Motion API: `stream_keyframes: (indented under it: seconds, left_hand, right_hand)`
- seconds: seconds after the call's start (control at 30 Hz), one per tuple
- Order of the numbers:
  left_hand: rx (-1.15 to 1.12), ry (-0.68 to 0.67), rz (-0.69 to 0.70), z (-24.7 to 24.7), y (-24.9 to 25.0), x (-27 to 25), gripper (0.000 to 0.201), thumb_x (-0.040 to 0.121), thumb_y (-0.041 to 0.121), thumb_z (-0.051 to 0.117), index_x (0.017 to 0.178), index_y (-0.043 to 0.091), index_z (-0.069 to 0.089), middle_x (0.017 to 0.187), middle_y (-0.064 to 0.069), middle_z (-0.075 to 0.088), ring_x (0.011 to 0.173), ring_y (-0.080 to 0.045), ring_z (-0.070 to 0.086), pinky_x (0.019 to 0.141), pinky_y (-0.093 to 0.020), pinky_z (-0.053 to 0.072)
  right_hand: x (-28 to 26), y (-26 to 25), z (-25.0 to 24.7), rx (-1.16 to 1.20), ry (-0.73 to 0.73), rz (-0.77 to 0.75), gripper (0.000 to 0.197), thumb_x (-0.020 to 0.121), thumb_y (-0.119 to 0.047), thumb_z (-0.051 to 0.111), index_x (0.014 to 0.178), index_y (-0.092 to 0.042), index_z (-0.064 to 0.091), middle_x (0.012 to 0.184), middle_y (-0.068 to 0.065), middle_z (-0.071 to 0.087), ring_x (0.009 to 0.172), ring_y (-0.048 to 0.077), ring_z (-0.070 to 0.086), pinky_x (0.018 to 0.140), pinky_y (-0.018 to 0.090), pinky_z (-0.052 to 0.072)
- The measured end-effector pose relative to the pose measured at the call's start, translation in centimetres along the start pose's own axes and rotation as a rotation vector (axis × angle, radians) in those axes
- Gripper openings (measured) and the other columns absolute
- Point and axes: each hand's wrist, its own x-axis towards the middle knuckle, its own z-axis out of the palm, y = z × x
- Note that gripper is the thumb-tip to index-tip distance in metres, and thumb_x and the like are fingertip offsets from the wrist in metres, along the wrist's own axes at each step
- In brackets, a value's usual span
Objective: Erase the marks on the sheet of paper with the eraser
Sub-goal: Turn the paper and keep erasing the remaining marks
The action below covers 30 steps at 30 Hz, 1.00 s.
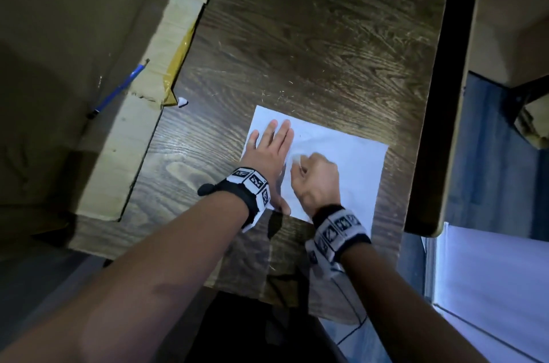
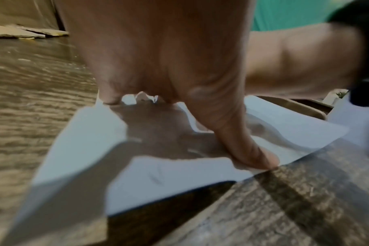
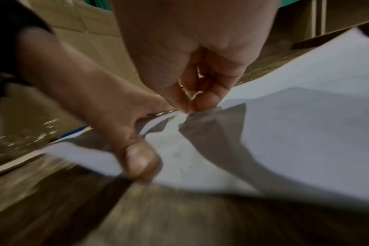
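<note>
The eraser (image 1: 296, 158) was a small pale thing, pinched in the tight grip of the right hand (image 1: 315, 181) and touching the sheet of paper (image 1: 350, 160), which lay on the tabletop (image 1: 297, 35). The left hand (image 1: 269, 151) pressed flat, fingers straight, beside it. I think short, light strokes away from that hand would avoid wrinkles.

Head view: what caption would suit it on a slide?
Left hand flat on the paper, right hand rubbing it with an eraser.
</note>
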Motion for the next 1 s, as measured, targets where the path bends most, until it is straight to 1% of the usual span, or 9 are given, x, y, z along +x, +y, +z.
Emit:
stream_keyframes:
  seconds: [0.2,0.3,0.4,0.47,0.57,0.67,0.8,0.87,1.0]
  left_hand:
    - [-0.011,-0.002,0.027,0.5,-0.3,-0.3,0.17,0.039,0.097,0.065,0.155,0.012,-0.026,0.159,-0.009,-0.037,0.147,-0.037,-0.03,0.122,-0.056,-0.003]
    - [-0.002,-0.011,0.081,0.4,-1.1,-0.1,0.167,0.041,0.092,0.07,0.155,0.019,-0.026,0.159,-0.008,-0.037,0.148,-0.034,-0.029,0.123,-0.052,-0.007]
    - [0.012,-0.025,0.146,0.1,-2.6,-0.3,0.164,0.043,0.086,0.077,0.156,0.023,-0.024,0.16,-0.005,-0.037,0.149,-0.028,-0.03,0.124,-0.048,-0.006]
    - [0.04,-0.028,0.179,-0.4,-3.5,-0.3,0.16,0.047,0.08,0.081,0.157,0.026,-0.021,0.161,-0.004,-0.034,0.149,-0.025,-0.029,0.124,-0.046,-0.007]
    - [0.103,-0.051,0.195,-1.5,-4.7,-0.3,0.148,0.056,0.072,0.082,0.157,0.033,-0.019,0.162,-0.002,-0.032,0.15,-0.025,-0.028,0.123,-0.046,-0.008]
    - [0.077,-0.082,0.177,-2.5,-5.6,-0.1,0.133,0.066,0.064,0.083,0.159,0.039,-0.009,0.164,-0.001,-0.028,0.151,-0.025,-0.025,0.124,-0.048,-0.003]
    - [-0.007,0.028,0.235,-3.5,-4.5,0.1,0.088,0.084,0.055,0.072,0.156,0.025,0.032,0.168,-0.005,-0.006,0.155,-0.023,-0.008,0.124,-0.04,0.007]
    - [-0.093,0.021,0.287,-3.1,-3.0,0.0,0.095,0.082,0.059,0.073,0.158,0.025,0.027,0.169,-0.001,-0.002,0.154,-0.019,-0.002,0.122,-0.034,0.009]
    - [-0.102,-0.017,0.332,0.6,-1.7,0.5,0.135,0.063,0.08,0.073,0.161,0.031,-0.006,0.164,0.003,-0.027,0.151,-0.016,-0.023,0.121,-0.038,-0.008]
  right_hand:
    - [-2.2,3.2,0.0,-0.046,-0.071,-0.173,0.041,0.088,-0.036,0.049,0.06,-0.007,0.05,0.057,-0.001,0.039,0.05,0.017,0.037,0.051,0.027,0.025]
    - [-1.1,4.2,-1.0,0.088,0.02,-0.069,0.042,0.091,-0.037,0.054,0.063,-0.006,0.053,0.061,0.001,0.046,0.056,0.018,0.045,0.055,0.029,0.033]
    - [0.4,6.1,-1.4,0.193,0.08,0.094,0.04,0.093,-0.047,0.055,0.076,-0.013,0.066,0.091,-0.001,0.057,0.095,0.014,0.051,0.079,0.025,0.043]
    - [1.4,6.8,-1.6,0.209,0.035,0.084,0.038,0.093,-0.05,0.055,0.084,-0.018,0.074,0.132,-0.002,0.051,0.134,0.016,0.031,0.103,0.037,0.041]
    - [2.4,6.5,-3.0,0.164,-0.091,0.038,0.037,0.094,-0.048,0.055,0.101,-0.019,0.076,0.156,-0.002,0.032,0.148,0.011,0.008,0.116,0.038,0.027]
    - [1.2,6.5,-3.4,0.251,-0.087,0.036,0.031,0.095,-0.043,0.055,0.109,-0.022,0.073,0.152,-0.005,0.039,0.145,0.008,0.022,0.109,0.03,0.039]
    - [-1.9,6.8,-1.7,0.254,-0.054,-0.107,0.017,0.097,-0.029,0.057,0.105,-0.033,0.072,0.148,-0.002,0.045,0.143,0.009,0.029,0.11,0.032,0.038]
    - [-2.5,6.7,-0.9,0.167,0.023,-0.187,0.018,0.097,-0.022,0.057,0.105,-0.027,0.072,0.138,0.003,0.054,0.134,0.019,0.041,0.105,0.039,0.042]
    - [-2.2,5.5,-0.4,0.188,0.171,-0.248,0.016,0.096,-0.018,0.059,0.107,-0.014,0.071,0.094,0.0,0.051,0.081,0.015,0.052,0.073,0.036,0.052]
